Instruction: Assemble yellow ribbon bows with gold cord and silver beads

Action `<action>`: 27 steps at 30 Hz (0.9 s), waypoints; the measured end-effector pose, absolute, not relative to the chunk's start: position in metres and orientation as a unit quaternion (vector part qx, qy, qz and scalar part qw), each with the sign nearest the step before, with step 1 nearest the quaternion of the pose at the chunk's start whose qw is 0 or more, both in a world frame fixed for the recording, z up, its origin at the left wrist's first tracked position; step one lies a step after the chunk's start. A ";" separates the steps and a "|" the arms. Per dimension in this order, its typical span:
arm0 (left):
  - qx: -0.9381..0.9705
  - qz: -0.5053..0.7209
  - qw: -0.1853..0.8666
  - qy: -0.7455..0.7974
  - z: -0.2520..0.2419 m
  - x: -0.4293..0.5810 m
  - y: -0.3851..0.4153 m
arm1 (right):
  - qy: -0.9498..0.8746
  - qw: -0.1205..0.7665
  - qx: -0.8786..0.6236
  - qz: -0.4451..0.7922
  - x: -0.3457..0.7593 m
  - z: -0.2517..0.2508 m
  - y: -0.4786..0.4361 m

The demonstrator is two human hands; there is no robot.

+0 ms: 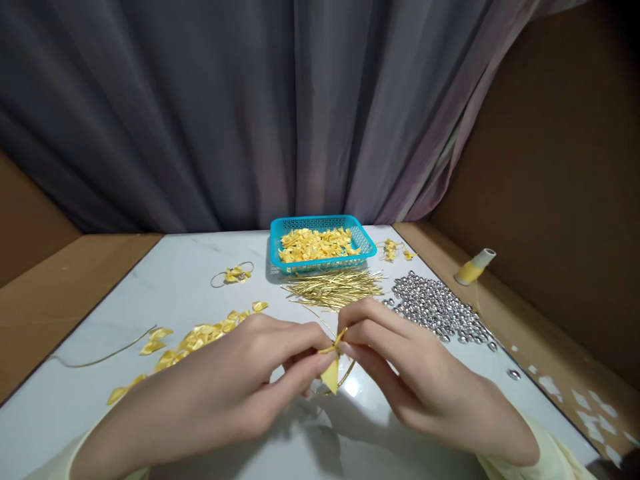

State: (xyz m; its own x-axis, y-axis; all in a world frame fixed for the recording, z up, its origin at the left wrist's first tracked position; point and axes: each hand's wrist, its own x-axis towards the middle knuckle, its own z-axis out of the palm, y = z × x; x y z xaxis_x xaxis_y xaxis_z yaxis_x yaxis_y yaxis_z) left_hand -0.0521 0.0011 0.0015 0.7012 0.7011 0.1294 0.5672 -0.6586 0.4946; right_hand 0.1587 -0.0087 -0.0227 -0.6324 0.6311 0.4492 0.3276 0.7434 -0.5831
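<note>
A small yellow ribbon piece [330,377] with a pointed end hangs between my hands, above the white tabletop. My left hand [273,373] pinches it from the left, thumb and forefinger closed. From the other side, my right hand [395,360] pinches at the same spot, its fingertips touching the folded ribbon. A thin gold wire [347,373] curves below the right fingertips; how it joins the ribbon is hidden by my fingers. Beyond the hands lies a pile of gold wires [333,290]. Several yellow ribbon bows [203,337] lie behind my left hand.
A blue basket [273,252] of yellow ribbon pieces stands at the back. Silver rings [440,307] are heaped on the right, near a thread spool [473,269]. A wired bow piece [236,275] lies at left; other bows [393,249] lie right of the basket.
</note>
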 end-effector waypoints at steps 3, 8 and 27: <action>0.875 0.235 0.181 0.382 -0.002 -0.046 -0.003 | -0.866 0.347 -0.261 0.247 0.159 -0.023 -0.006; 0.853 0.290 0.145 0.409 -0.008 -0.045 -0.011 | -0.859 0.350 -0.268 0.260 0.160 -0.023 -0.004; 0.894 0.251 -0.062 0.366 -0.017 -0.041 -0.014 | -0.842 0.353 -0.305 0.270 0.164 -0.017 -0.008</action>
State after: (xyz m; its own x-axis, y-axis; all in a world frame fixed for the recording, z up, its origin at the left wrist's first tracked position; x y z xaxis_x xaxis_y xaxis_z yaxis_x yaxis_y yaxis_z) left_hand -0.0413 -0.0137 -0.0171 0.6054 0.6238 0.4943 0.6861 -0.7238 0.0730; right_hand 0.1644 -0.0076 -0.0168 -0.5648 0.7037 0.4311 0.3225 0.6691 -0.6696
